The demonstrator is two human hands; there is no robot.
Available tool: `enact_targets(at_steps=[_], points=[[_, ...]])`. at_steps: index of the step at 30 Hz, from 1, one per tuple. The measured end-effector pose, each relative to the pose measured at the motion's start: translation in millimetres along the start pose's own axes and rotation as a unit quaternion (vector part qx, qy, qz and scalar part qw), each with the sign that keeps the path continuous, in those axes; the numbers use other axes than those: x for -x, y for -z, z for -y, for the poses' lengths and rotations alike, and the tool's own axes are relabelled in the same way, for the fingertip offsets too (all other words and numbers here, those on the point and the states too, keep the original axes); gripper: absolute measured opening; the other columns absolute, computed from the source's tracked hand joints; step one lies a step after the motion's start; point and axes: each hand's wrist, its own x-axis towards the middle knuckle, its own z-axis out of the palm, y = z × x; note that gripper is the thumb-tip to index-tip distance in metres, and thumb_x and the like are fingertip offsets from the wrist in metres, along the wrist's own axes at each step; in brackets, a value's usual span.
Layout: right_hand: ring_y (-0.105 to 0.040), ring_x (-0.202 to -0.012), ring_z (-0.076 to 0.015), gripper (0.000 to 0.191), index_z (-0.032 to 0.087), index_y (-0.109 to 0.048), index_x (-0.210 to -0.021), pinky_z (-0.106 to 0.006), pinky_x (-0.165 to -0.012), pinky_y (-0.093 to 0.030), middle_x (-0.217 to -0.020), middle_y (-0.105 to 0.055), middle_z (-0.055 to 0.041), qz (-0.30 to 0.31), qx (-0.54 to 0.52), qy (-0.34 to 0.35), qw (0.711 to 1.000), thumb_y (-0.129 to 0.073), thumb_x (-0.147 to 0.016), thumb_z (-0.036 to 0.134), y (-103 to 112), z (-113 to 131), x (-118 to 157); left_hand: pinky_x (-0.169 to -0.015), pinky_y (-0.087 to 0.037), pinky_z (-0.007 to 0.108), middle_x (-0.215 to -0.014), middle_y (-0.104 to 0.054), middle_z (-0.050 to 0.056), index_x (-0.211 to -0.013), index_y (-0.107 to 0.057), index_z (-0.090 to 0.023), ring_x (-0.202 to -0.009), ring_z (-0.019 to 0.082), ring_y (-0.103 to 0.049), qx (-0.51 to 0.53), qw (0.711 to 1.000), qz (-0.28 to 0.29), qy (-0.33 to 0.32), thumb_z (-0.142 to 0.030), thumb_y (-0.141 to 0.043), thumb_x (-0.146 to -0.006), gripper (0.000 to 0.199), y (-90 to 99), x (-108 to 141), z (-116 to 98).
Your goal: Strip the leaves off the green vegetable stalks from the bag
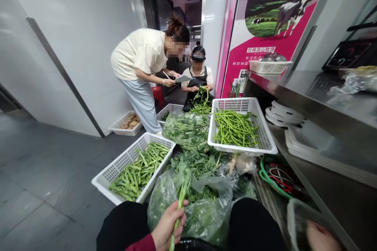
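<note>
My left hand [171, 221], at a dark red cuff, is closed around a small bunch of long green stalks [183, 192]. Their upper ends lean over an open clear plastic bag [206, 219] between my knees, which holds leafy greens [206, 193]. At the lower right edge, my right hand [320, 237] is at a translucent plastic container [294, 219]. Its fingers are blurred and partly hidden, so I cannot tell what they hold.
White baskets hold thick cut green pieces [141, 170] and slender green stems [235, 127]. Leafy greens [188, 129] lie between. A person [144, 59] stands writing; another [198, 78] sits handling greens. A metal counter [324, 106] and green-rimmed basket [272, 182] are right; potatoes [129, 121] left.
</note>
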Motion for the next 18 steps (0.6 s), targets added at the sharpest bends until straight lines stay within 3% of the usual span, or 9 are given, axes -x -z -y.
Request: enact_targets(at_steps=[1, 2, 5, 7, 9, 11, 13, 15, 18], points=[[-0.039, -0.036, -0.0210, 0.020, 0.027, -0.051, -0.043, -0.038, -0.045, -0.035, -0.045, -0.048, -0.0080, 0.023, -0.004, -0.025, 0.999, -0.050, -0.058, 0.040, -2, 17, 8, -0.027, -0.010, 0.015, -0.053, -0.044, -0.007, -0.108, -0.043, -0.020, -0.028, 0.002, -0.023, -0.001, 1.000, 0.016, -0.010, -0.035, -0.056, -0.072, 0.041, -5.1, 2, -9], [-0.044, -0.043, -0.0214, 0.018, 0.025, -0.057, -0.051, -0.036, -0.048, -0.037, -0.054, -0.055, -0.0084, 0.051, -0.032, 0.000, 0.998, -0.053, -0.058, 0.041, -4, 37, 19, -0.027, -0.012, 0.015, -0.052, -0.044, -0.007, -0.105, -0.044, -0.019, -0.028, 0.002, -0.024, -0.004, 0.999, 0.037, -0.019, -0.035, -0.055, -0.073, 0.037, -9.9, 3, -18], [-0.048, -0.054, -0.0181, 0.033, 0.020, -0.064, -0.075, -0.029, -0.049, -0.035, -0.066, -0.057, -0.0064, 0.111, -0.126, 0.130, 0.977, -0.050, -0.065, 0.047, -17, 110, 74, -0.028, -0.016, 0.014, -0.052, -0.043, -0.007, -0.098, -0.046, -0.018, -0.028, 0.001, -0.026, -0.012, 0.993, 0.107, -0.046, -0.036, -0.052, -0.076, 0.029, -19.3, 1, -42], [-0.037, -0.044, -0.0116, 0.039, 0.016, -0.062, -0.083, -0.024, -0.041, -0.026, -0.052, -0.045, 0.0002, 0.274, -0.215, 0.152, 0.925, -0.051, -0.068, 0.051, -30, 157, 119, -0.028, -0.018, 0.014, -0.053, -0.044, -0.007, -0.097, -0.046, -0.018, -0.028, 0.001, -0.025, -0.014, 0.988, 0.144, -0.062, -0.034, -0.050, -0.077, 0.026, -21.6, -3, -52], [-0.027, -0.039, -0.0073, 0.040, 0.017, -0.058, -0.091, -0.021, -0.038, -0.018, -0.047, -0.034, 0.0060, 0.444, -0.260, 0.136, 0.846, -0.056, -0.068, 0.050, -44, 194, 162, -0.027, -0.020, 0.014, -0.054, -0.044, -0.007, -0.096, -0.046, -0.018, -0.028, 0.001, -0.025, -0.017, 0.983, 0.167, -0.078, -0.033, -0.048, -0.078, 0.023, -22.5, -5, -56], [-0.027, -0.040, -0.0062, 0.040, 0.019, -0.054, -0.096, -0.019, -0.037, -0.019, -0.050, -0.035, 0.0073, 0.534, -0.292, 0.116, 0.785, -0.062, -0.067, 0.046, -58, 221, 195, -0.026, -0.021, 0.014, -0.055, -0.044, -0.007, -0.095, -0.046, -0.019, -0.028, 0.002, -0.025, -0.022, 0.979, 0.182, -0.090, -0.031, -0.047, -0.079, 0.021, -22.9, -5, -57], [-0.034, -0.043, -0.0061, 0.037, 0.020, -0.052, -0.092, -0.018, -0.037, -0.022, -0.058, -0.043, 0.0053, 0.578, -0.328, 0.081, 0.743, -0.063, -0.067, 0.044, -71, 240, 217, -0.026, -0.021, 0.014, -0.054, -0.044, -0.007, -0.095, -0.046, -0.019, -0.028, 0.002, -0.025, -0.031, 0.975, 0.197, -0.096, -0.030, -0.046, -0.079, 0.019, -22.9, -5, -55], [-0.038, -0.046, -0.0063, 0.031, 0.019, -0.049, -0.081, -0.018, -0.037, -0.024, -0.062, -0.046, 0.0042, 0.582, -0.370, 0.054, 0.722, -0.063, -0.068, 0.043, -83, 253, 230, -0.025, -0.022, 0.014, -0.053, -0.044, -0.007, -0.094, -0.045, -0.019, -0.028, 0.002, -0.025, -0.047, 0.971, 0.211, -0.101, -0.030, -0.047, -0.079, 0.019, -22.2, -4, -52], [-0.037, -0.044, -0.0061, 0.032, 0.019, -0.040, -0.070, -0.017, -0.037, -0.025, -0.054, -0.040, 0.0071, 0.528, -0.420, 0.045, 0.737, -0.067, -0.065, 0.036, -98, 263, 239, -0.025, -0.023, 0.014, -0.052, -0.043, -0.008, -0.093, -0.044, -0.019, -0.027, 0.002, -0.025, -0.066, 0.974, 0.176, -0.129, -0.032, -0.047, -0.079, 0.020, -18.8, -6, -48]])
